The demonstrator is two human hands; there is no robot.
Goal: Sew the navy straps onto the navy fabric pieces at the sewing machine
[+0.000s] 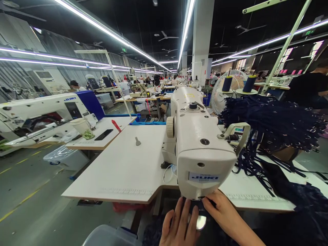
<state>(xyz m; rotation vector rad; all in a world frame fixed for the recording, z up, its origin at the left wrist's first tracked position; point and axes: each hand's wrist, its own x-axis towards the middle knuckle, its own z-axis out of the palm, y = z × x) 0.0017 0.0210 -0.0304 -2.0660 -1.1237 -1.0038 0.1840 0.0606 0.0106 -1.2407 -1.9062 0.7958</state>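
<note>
A white sewing machine (205,136) stands in front of me, its head towards me. Beneath that head my left hand (179,223) reaches in with fingers stretched and slightly apart, close to the needle area. It rests by dark navy fabric (152,235) and a shiny metal plate (201,222). My right hand (222,210) is on the other side of the head, thumb and finger pinched together. What lies in that pinch is hidden by the machine and the dark surroundings.
A bundle of navy straps (271,119) with metal rings hangs at the right, beside more dark fabric (304,205). A small metal piece (137,141) lies on the white tabletop (120,164). Leftward are a second machine (46,112), a cup (83,128) and a phone (104,134).
</note>
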